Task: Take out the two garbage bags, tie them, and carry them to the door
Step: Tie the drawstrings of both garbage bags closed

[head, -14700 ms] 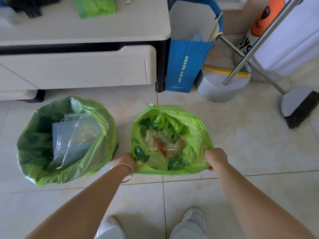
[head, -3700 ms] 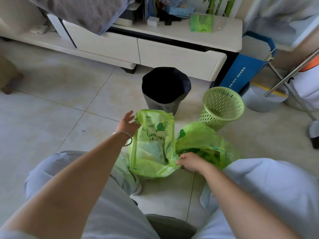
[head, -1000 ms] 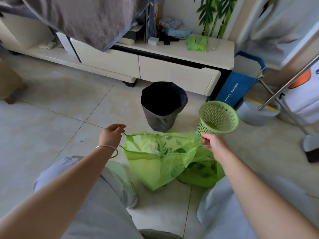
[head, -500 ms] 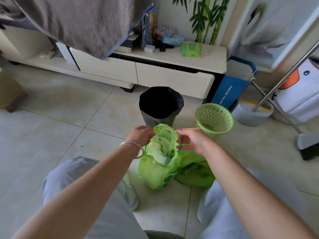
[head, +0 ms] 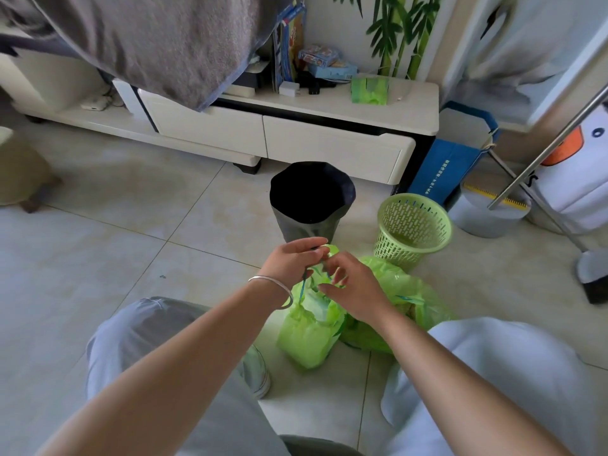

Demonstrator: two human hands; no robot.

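A: Nearest, what is showing?

B: Two bent knees in pale trousers (head: 184, 350), with both bare forearms reaching forward between them. A silver bangle (head: 273, 284) is sitting on the left wrist.

A: And the hands?

B: Left hand (head: 291, 263) is hovering over the mouth of the front garbage bag (head: 307, 337), fingers curled and pinching a thin blue-green drawstring (head: 303, 281) that is running down to the bag's neck. Right hand (head: 353, 287) is working just beside it, fingers partly spread and bent at the same gathered top; whether it is gripping the string I cannot tell, as the fingertips are blurring.

A: Where are the task items lying?

B: Front garbage bag, green, is standing on the tiled floor (head: 131, 225) between the knees, its top bunching under the hands. Second garbage bag (head: 404, 291), also green, is lying just behind and to the right, touching the first and partly hiding under the right forearm.

A: Farther back?

B: Black bin (head: 311, 199), unlined, is standing beyond the hands. Green mesh basket (head: 413, 228), also unlined, is standing to its right. Behind those, a cream cabinet (head: 329, 143) with two drawers, a blue paper bag (head: 444, 169) leaning at its end, and a metal broom handle (head: 543, 146) slanting across the right edge.
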